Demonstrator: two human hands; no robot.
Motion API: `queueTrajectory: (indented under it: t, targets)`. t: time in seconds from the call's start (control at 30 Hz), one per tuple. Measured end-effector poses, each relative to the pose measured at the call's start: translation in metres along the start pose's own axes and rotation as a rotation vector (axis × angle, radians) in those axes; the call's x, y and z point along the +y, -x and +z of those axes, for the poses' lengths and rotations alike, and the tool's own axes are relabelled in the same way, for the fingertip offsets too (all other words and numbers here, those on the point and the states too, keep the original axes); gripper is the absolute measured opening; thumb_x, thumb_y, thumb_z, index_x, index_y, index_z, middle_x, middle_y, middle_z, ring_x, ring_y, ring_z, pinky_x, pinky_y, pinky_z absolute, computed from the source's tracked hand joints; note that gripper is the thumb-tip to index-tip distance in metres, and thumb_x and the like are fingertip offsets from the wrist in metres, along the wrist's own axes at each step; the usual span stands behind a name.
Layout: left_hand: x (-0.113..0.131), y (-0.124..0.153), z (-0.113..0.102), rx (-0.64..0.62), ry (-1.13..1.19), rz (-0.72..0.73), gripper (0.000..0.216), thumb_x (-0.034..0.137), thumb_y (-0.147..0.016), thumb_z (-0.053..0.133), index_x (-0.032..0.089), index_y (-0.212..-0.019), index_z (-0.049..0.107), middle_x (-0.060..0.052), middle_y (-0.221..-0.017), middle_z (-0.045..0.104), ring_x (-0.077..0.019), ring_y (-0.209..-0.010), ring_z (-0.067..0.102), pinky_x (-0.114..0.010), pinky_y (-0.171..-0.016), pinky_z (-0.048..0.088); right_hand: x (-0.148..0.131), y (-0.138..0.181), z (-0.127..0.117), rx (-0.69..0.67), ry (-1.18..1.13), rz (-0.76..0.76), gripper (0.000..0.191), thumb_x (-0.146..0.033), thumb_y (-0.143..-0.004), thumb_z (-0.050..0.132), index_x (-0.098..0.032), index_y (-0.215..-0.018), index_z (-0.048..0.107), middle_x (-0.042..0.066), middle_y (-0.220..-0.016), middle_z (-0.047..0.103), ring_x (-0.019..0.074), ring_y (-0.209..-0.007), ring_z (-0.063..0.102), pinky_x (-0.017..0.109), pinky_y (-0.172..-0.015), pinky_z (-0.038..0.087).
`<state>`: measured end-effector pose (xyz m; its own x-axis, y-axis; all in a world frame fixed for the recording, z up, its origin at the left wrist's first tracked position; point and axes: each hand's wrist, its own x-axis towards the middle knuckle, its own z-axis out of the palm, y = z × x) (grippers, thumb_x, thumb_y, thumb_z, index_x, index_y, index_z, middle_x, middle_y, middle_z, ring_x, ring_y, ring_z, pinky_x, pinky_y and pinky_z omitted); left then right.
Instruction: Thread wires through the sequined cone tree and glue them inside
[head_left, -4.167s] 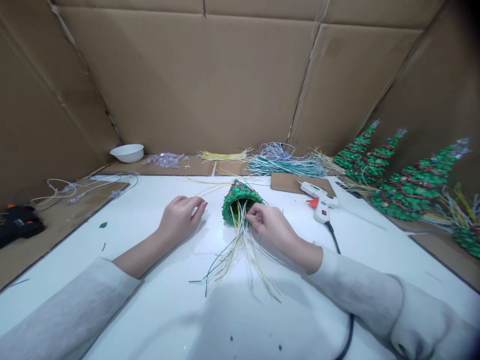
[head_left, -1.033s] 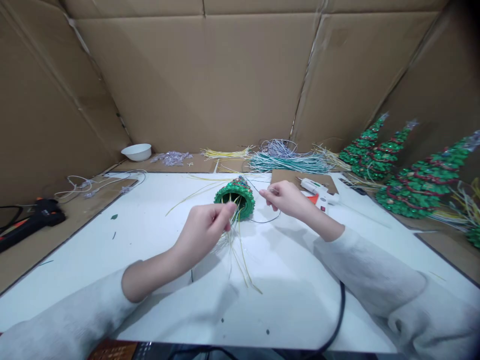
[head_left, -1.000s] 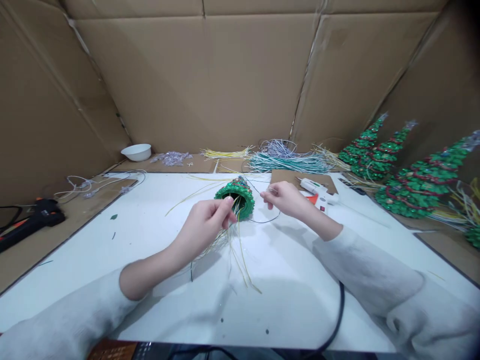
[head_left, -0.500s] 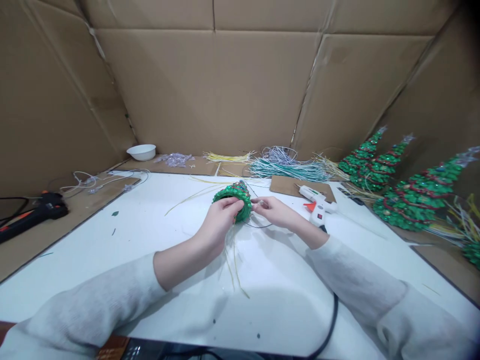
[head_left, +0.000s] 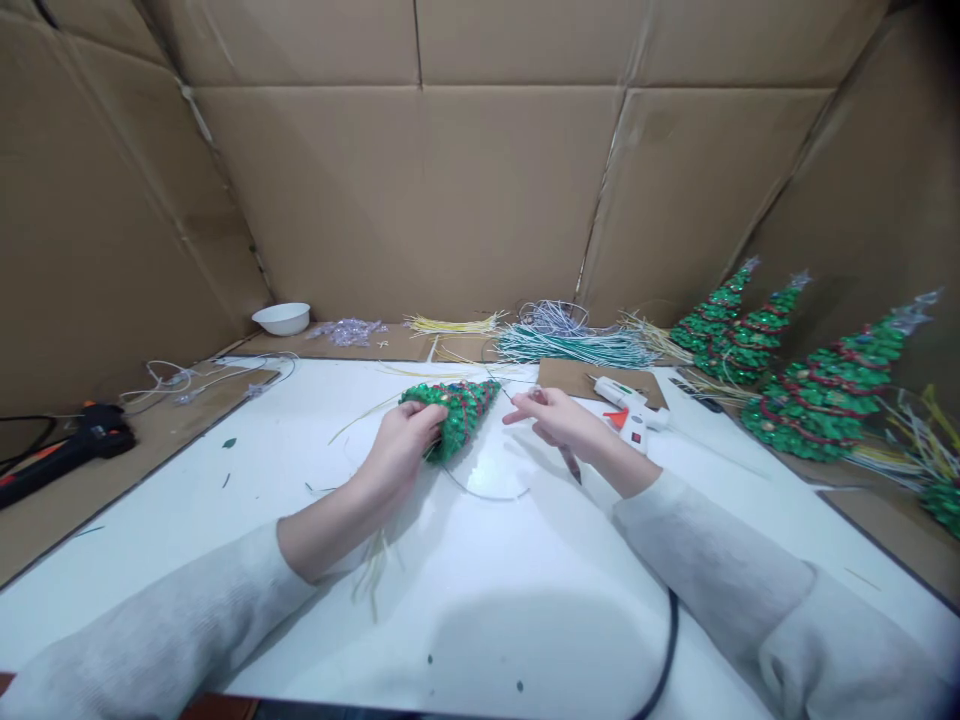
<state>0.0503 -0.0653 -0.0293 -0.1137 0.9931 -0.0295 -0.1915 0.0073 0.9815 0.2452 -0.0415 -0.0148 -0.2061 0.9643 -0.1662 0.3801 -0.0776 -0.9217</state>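
A small green sequined tree cone with red trim lies on its side on the white table, tip pointing right. My left hand is closed round its open base. Pale yellow wires trail from that base under my left wrist. My right hand hovers just right of the cone's tip, fingers pinched on a thin dark wire that loops down over the table.
A white glue gun lies behind my right hand, its black cord running toward me. Three finished green trees stand at right. Bundles of teal and yellow wires, a white bowl and a black glue gun ring the table.
The cone has been swung from open-end-toward-me to lying sideways with its tip right. My left hand shifted left with it; the wire bundle now trails under my left arm.
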Motion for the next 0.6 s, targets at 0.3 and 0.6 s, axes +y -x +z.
queueTrajectory:
  t: [0.3, 0.6]
  targets:
    - [0.012, 0.030, -0.030, -0.305, 0.006, 0.138, 0.041, 0.007, -0.068, 0.057, 0.019, -0.107, 0.056, -0.004, -0.100, 0.065, -0.0177, -0.092, 0.059, -0.028, -0.083, 0.042, -0.001, -0.004, -0.011, 0.000, -0.304, -0.021, 0.033, -0.049, -0.089, 0.043, -0.016, -0.085, 0.048, 0.012, -0.089, 0.067, 0.0013, -0.036, 0.015, 0.022, -0.035, 0.009]
    - [0.003, 0.029, -0.041, -0.427, -0.098, 0.267, 0.051, 0.011, -0.073, 0.062, 0.023, -0.121, 0.050, -0.006, -0.122, 0.058, -0.0211, -0.108, 0.055, -0.028, -0.088, 0.043, -0.019, 0.011, -0.009, 0.167, -0.420, -0.094, 0.033, -0.046, -0.083, 0.056, -0.018, -0.069, 0.046, -0.007, -0.044, 0.037, 0.0031, -0.038, 0.014, 0.021, -0.037, 0.008]
